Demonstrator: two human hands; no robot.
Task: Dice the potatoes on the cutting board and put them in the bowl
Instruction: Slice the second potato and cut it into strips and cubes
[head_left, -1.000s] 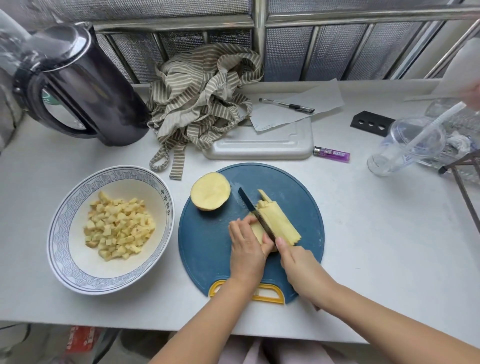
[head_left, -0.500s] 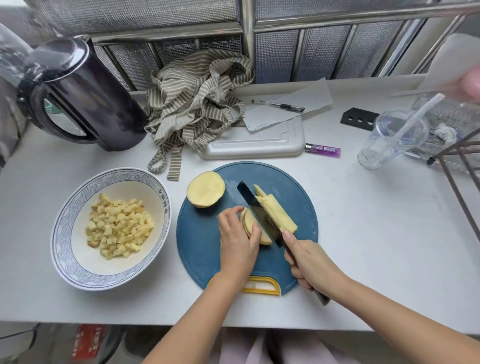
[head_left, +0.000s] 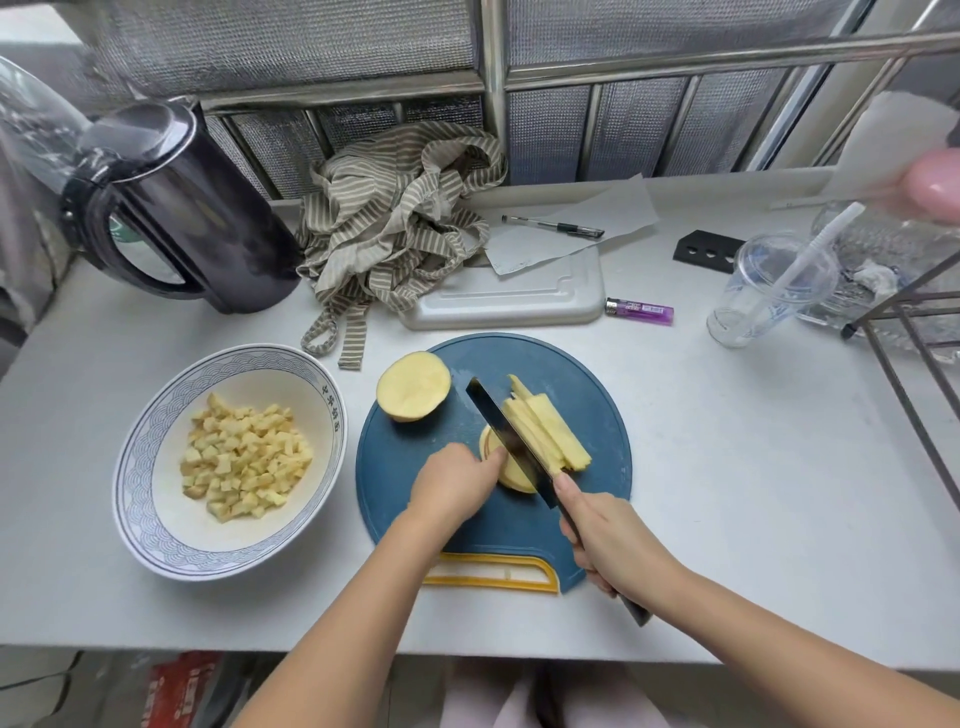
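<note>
**A:** Where does it stand?

**B:** The right hand (head_left: 613, 540) grasps the knife (head_left: 506, 441) by its handle. The left hand (head_left: 457, 488) pins the potato slab (head_left: 514, 478) with curled fingers on the blue cutting board (head_left: 592, 384). The cut strips (head_left: 545, 434) lie just beside the blade.

**A:** Advice?

**B:** I'd tuck the fingertips behind the knuckles, cut even strips, then go crosswise to match the cubes (head_left: 244, 462) in the bowl (head_left: 136, 467).

**A:** Any writing?

**B:** Blue characters on the bowl's rim and print on the purple lighter (head_left: 640, 312). Both are too small to read.

We see a white table (head_left: 727, 467). On it sit a blue cutting board (head_left: 592, 395), a bowl (head_left: 150, 415) to its left, a black kettle (head_left: 208, 218), a stripy cloth (head_left: 395, 223), a white tray (head_left: 509, 304), a purple lighter (head_left: 640, 312) and a clear cup (head_left: 769, 291).
</note>
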